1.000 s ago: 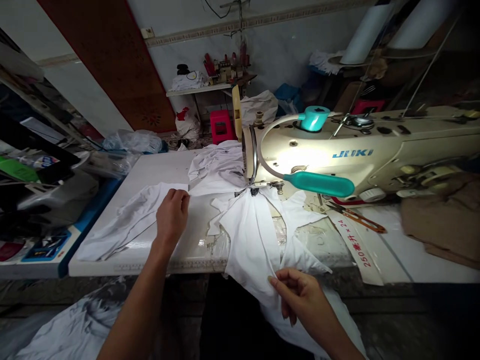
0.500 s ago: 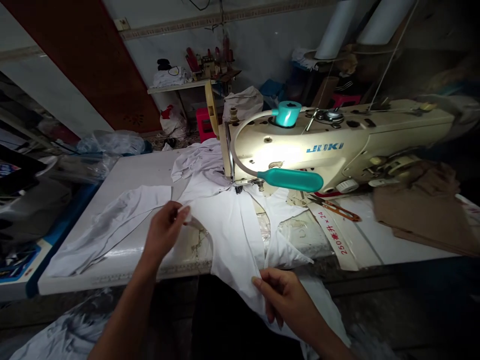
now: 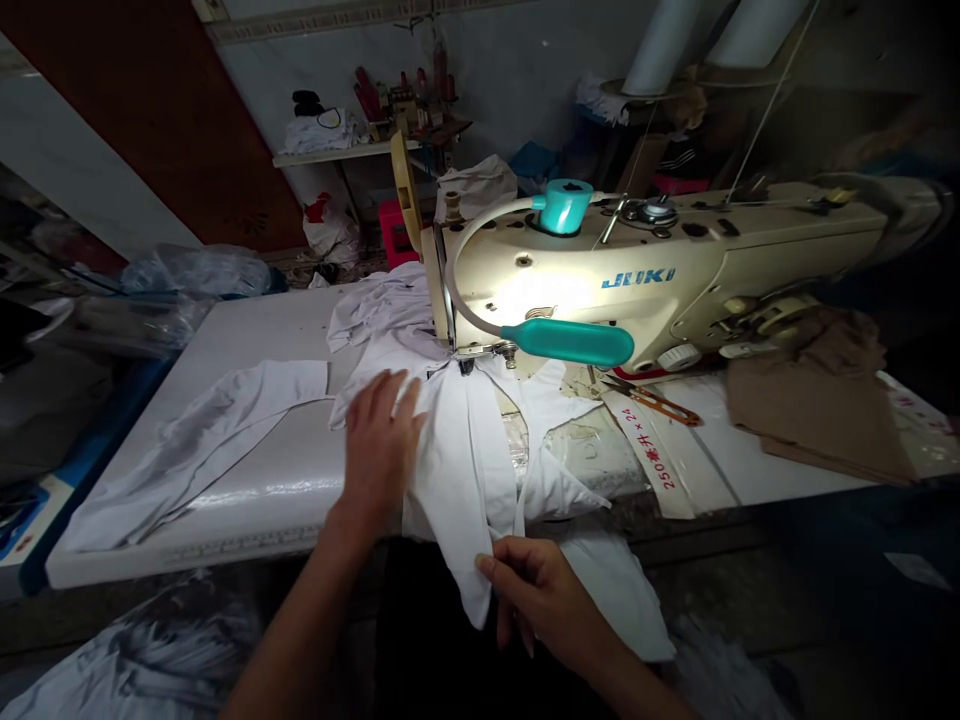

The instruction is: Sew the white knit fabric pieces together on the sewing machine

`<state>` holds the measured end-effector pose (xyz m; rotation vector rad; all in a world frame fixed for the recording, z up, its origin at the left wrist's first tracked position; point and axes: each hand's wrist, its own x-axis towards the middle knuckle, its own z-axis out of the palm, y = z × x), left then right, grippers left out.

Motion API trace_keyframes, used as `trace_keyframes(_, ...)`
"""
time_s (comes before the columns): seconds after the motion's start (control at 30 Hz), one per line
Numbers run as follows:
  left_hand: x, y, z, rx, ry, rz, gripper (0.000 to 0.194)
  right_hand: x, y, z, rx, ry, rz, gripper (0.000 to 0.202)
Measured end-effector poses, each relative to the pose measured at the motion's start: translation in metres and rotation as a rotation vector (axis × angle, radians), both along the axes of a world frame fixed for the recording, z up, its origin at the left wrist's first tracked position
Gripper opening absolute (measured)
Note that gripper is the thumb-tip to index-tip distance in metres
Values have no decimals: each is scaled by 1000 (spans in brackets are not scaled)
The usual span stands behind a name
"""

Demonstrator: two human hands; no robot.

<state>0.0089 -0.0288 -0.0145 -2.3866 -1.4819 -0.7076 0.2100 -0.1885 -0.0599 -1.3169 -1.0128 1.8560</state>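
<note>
White fabric [image 3: 465,450] runs from under the presser foot of a sewing machine [image 3: 637,270] down over the table's front edge. On its left part, close to the needle area, my left hand [image 3: 382,440] rests with fingers stretched out, slightly blurred. Lower down, my right hand [image 3: 544,595] pinches the fabric's near edge between thumb and fingers. More white cloth is bunched behind the needle area. A separate white fabric piece [image 3: 217,430] lies flat on the left of the table. A teal lamp [image 3: 574,342] lights the machine's head.
Orange-handled thread snips [image 3: 660,402] lie right of the needle on a strip of printed cardboard [image 3: 660,470]. Folded brown cloth [image 3: 810,410] sits at the right. Thread cones [image 3: 664,45] stand behind the machine. Clear plastic bags [image 3: 195,275] are beyond the table's left end.
My left hand has let go of the fabric's left edge and moved right, opening flat onto the cloth. My right hand keeps its pinch, slightly lower. The view has shifted a little.
</note>
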Motion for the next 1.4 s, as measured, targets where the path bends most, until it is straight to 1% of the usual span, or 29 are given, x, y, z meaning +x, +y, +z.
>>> trace_keyframes(0.07, 18, -15, -8, -67, 36, -163, 28, 4, 1, 3, 14, -51, 43, 54)
trace_keyframes(0.13, 31, -29, -15, -129, 41, -256, 27, 13, 4, 9, 101, -178, 151, 52)
trace_keyframes(0.2, 39, -43, -22, -151, 19, -278, 31, 26, 12, 18, 297, -368, 260, 48)
trace_keyframes(0.23, 41, -49, -25, -145, 5, -284, 33, 34, 18, 23, 418, -460, 279, 44)
trace_keyframes(0.27, 43, -56, -27, -128, -12, -290, 34, 42, 25, 28, 540, -538, 263, 40)
trace_keyframes(0.33, 46, -71, -32, -86, -49, -307, 33, 56, 41, 35, 773, -652, 174, 27)
trace_keyframes(0.4, 48, -86, -37, -39, -92, -314, 32, 66, 58, 37, 985, -733, 105, 19)
trace_keyframes(0.43, 49, -93, -39, -19, -112, -309, 32, 69, 66, 37, 1082, -772, 100, 20)
trace_keyframes(0.5, 50, -104, -44, 13, -144, -295, 31, 73, 78, 33, 1217, -837, 145, 27)
trace_keyframes(0.6, 49, -114, -52, 13, -157, -288, 33, 72, 85, 24, 1267, -879, 222, 29)
trace_keyframes(0.7, 49, -117, -55, -11, -152, -277, 36, 71, 83, 16, 1262, -867, 233, 29)
trace_keyframes(0.87, 57, -111, -51, -7, -185, -213, 30, 69, 79, 10, 1298, -826, 193, 34)
trace_keyframes(1.0, 61, -104, -47, -9, -245, -219, 27, 67, 81, 7, 1312, -797, 172, 34)
trace_keyframes(1.17, 63, -101, -49, -21, -324, -195, 30, 67, 80, 6, 1320, -785, 179, 33)
trace_keyframes(1.3, 65, -101, -50, 16, -342, -179, 30, 67, 76, 4, 1343, -822, 200, 33)
trace_keyframes(1.4, 65, -101, -47, 25, -347, -103, 29, 66, 73, 1, 1358, -857, 200, 36)
